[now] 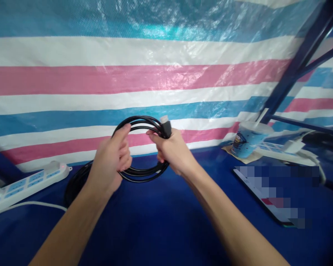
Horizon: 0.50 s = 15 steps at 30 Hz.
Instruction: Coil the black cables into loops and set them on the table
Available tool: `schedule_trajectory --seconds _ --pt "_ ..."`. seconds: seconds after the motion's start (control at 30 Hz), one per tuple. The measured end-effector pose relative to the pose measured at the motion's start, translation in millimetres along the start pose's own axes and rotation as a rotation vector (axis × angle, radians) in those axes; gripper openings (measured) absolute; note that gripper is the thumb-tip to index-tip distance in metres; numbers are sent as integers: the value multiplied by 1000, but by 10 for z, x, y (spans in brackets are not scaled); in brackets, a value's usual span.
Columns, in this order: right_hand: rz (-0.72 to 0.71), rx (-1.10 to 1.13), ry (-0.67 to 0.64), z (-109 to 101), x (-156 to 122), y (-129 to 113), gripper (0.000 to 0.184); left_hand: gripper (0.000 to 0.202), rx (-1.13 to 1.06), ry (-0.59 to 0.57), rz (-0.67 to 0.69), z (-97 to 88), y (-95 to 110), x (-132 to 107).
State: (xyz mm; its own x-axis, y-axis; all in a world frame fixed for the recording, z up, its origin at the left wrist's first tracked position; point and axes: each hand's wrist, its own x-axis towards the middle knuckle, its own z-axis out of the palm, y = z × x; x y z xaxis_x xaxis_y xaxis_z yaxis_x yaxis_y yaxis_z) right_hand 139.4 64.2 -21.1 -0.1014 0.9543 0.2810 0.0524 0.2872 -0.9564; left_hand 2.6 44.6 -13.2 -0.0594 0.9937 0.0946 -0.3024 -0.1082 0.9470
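Black cable (pixel 140 171) is held up in round loops above the bench (pixel 155 225), grasped at both sides of the coil. The left side of the coil is gripped by the left hand (pixel 108 159), its fingers curled and one laid along the upper strands; this hand is slightly blurred. The right side is pinched by the right hand (pixel 172 149), with the plug (pixel 165 129) pointing upward beside the thumb.

The step in hand is judged to be the shaping and gathering of the coil. For the next move, the loops seem to need to be kept together at one side while the strands are evened out at the other, with the plug held clear of them.

Farther out, a dark coil (pixel 74 188) is seen on the bench, partly hidden by the left forearm. Beyond it, a power strip (pixel 34 183) is set at the left. To the right, a flat device (pixel 262 195), its face partly pixelated, is laid on the bench, and behind it a blue cup (pixel 246 140) with a straw is stood. The background is filled by a striped sheet (pixel 127 81).
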Motion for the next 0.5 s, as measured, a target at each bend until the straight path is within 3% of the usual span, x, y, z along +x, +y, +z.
schedule_trajectory --seconds 0.17,0.23,0.33,0.5 --pt "7 -156 -143 -37 -13 44 5 46 420 -37 66 -230 -65 187" --pt "41 -209 -230 -110 -9 51 8 32 585 -119 101 -222 -126 185" --pt "118 -259 -321 -214 20 91 11 18 663 -191 119 -137 -247 148" --pt "325 -311 -201 -426 174 454 9 31 794 -189 194 -119 -391 205"
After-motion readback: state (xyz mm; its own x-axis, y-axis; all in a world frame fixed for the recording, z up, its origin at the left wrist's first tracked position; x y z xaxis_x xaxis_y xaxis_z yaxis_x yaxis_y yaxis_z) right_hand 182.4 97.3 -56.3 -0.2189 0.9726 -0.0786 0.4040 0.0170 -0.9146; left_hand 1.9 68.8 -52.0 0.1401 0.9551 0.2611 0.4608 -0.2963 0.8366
